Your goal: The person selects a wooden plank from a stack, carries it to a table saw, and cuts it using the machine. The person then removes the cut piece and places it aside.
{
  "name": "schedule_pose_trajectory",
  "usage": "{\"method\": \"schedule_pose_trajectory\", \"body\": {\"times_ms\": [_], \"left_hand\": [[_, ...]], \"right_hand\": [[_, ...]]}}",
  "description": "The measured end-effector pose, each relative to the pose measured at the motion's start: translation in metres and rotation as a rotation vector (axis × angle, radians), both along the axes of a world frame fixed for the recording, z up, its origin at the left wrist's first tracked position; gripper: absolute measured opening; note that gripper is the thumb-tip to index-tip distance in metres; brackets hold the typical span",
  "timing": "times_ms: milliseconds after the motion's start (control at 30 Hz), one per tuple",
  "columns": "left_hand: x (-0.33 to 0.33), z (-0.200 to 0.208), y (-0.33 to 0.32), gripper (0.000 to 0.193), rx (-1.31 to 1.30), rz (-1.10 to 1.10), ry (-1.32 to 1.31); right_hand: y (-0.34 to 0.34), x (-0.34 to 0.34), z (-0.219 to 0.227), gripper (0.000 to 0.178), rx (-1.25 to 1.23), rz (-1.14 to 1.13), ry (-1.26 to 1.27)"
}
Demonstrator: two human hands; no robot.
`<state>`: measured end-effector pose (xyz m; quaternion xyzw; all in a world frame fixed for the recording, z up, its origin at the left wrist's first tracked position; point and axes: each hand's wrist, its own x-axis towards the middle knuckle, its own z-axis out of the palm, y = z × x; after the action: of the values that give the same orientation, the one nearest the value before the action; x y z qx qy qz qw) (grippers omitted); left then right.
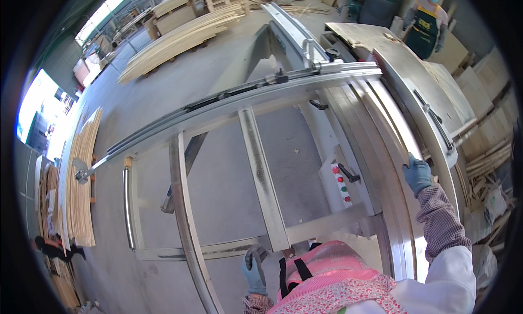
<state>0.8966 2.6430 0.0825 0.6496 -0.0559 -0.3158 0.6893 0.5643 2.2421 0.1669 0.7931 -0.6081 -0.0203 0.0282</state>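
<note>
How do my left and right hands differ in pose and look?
The left hand is beside the lower frame bar; the right hand is farther forward, at the bright metal strip. Little checked sleeve shows behind the left hand, much more behind the right. Both wear blue gloves.

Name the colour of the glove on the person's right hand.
The right glove is light blue, seen best in the head view.

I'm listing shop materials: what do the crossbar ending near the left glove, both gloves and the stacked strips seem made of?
Crossbar: probably bare metal; grey, dull sheen, dark scuffs.
Gloves: fabric or rubber, unclear; blue-grey, matte.
Stacked strips: likely unfinished wood; pale yellow, no visible gloss.
</note>
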Motion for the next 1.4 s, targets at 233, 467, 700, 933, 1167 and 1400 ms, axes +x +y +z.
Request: {"method": "schedule_pose_trajectory", "body": {"times_ms": [233, 467, 700, 933, 1167, 1400], "left_hand": [[0.011, -0.005, -0.015, 0.025, -0.091, -0.108, -0.022], [0.024, 0.007, -0.014, 0.034, -0.088, -0.155, -0.061], [0.022, 0.025, -0.015, 0.037, -0.086, -0.235, -0.042], [0.027, 0.000, -0.002, 0.038, -0.050, -0.266, -0.206], [0.027, -0.003, -0.003, 0.036, -0.064, -0.186, -0.029], [0.021, -0.021, -0.006, 0.033, -0.032, -0.173, -0.053]], "right_hand": [[0.060, 0.084, 0.020, 0.020, 0.025, 0.231, -0.160], [0.073, 0.135, 0.079, 0.020, 0.135, 0.388, -0.190], [0.063, 0.103, 0.091, 0.020, 0.112, 0.309, -0.064], [0.052, 0.035, 0.073, 0.024, -0.032, 0.180, -0.112], [0.052, -0.020, 0.058, 0.031, -0.130, -0.026, -0.083], [0.053, -0.045, 0.003, 0.043, -0.059, -0.094, 0.035]]}}
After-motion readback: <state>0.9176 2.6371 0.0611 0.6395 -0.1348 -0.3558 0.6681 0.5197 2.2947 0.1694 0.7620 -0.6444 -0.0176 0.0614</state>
